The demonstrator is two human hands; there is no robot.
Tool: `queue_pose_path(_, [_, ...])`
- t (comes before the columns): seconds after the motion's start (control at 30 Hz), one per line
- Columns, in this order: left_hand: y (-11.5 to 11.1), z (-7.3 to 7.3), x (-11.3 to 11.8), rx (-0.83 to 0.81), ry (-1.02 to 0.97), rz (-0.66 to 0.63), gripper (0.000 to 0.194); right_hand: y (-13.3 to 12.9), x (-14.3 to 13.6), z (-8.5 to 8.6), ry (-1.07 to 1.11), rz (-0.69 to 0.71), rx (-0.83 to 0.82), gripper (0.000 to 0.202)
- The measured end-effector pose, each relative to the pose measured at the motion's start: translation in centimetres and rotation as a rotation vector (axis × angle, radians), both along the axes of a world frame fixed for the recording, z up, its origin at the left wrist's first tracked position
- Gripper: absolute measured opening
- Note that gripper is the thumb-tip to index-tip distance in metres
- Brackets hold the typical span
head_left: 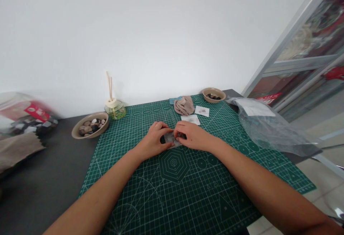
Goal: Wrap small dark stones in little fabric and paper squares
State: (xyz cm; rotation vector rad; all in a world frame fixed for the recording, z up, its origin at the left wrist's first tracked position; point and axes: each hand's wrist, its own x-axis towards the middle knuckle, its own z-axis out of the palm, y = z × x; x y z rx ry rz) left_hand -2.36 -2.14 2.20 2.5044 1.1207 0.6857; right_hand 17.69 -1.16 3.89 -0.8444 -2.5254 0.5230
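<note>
A small greyish flat piece, perhaps a clear packet, lies between my hands over the green cutting mat. Its exact kind is too small to make out. My left hand grips its left side, thumb at the near edge and fingers at the far edge. On the other side, my right hand is closed, thumb and fingertips pinched at its right part; the fingers hide what lies in the pinch. Just beyond the hands are two white cards and a crumpled beige cloth.
A bowl of stones and a reed diffuser stand at the left, near a bag of stones. Another bowl sits at the back right. A clear plastic bag covers the mat's right edge. A white wall rises behind.
</note>
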Motion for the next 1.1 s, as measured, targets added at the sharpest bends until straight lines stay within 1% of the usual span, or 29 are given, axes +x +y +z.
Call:
queue_pose_path(0.2, [0.03,0.01,0.01,0.001,-0.005,0.002,0.032,-0.14,-0.11,0.16,0.002,0.035,-0.003,0.011])
queue_pose_path(0.37, [0.05,-0.05,0.02,-0.007,0.001,0.002,0.035,-0.16,0.00,0.23,-0.005,-0.015,0.001,0.011])
queue_pose_path(0.53, [0.00,-0.05,-0.07,0.004,-0.003,-0.004,0.031,-0.19,-0.15,0.18,0.004,0.043,0.004,0.011])
queue_pose_path(0.7, [0.04,-0.16,-0.11,0.009,-0.004,-0.001,0.037,-0.08,0.04,0.11,-0.010,-0.008,0.013,0.011])
queue_pose_path(0.87, [0.07,-0.03,0.01,0.001,-0.008,0.006,0.031,-0.07,0.01,0.06,0.006,0.045,0.004,0.010])
queue_pose_path(1.03, [0.00,0.03,0.00,-0.011,0.008,0.009,0.036,0.04,0.20,0.14,-0.008,-0.008,-0.003,0.012])
queue_pose_path(1.1, [-0.02,0.08,0.00,-0.016,0.012,0.011,0.035,0.01,0.18,0.12,0.001,0.006,-0.004,0.011])
